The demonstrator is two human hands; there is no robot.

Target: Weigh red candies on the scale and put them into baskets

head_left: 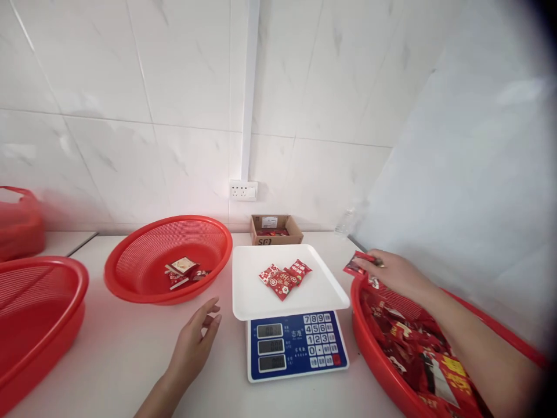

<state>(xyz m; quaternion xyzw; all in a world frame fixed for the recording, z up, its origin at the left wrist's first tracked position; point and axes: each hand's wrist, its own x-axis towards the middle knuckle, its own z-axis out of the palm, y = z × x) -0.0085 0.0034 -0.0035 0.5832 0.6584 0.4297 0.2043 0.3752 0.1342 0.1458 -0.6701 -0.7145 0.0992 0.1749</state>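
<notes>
A weighing scale [297,345] with a blue keypad stands in front of me, and its white tray [252,296] holds three red snack packets [284,277]. My right hand [395,273] is closed on a red packet [357,264] above the rim of a red basket [369,342] full of several packets at the right. My left hand [194,342] hovers open over the white table, just left of the scale, holding nothing.
A red mesh basket [130,273] at centre left holds a few packets [185,271]. Another red basket [39,313] sits at far left, with a red container [20,223] behind it. A small cardboard box [275,229] and a wall socket [243,190] are at the back.
</notes>
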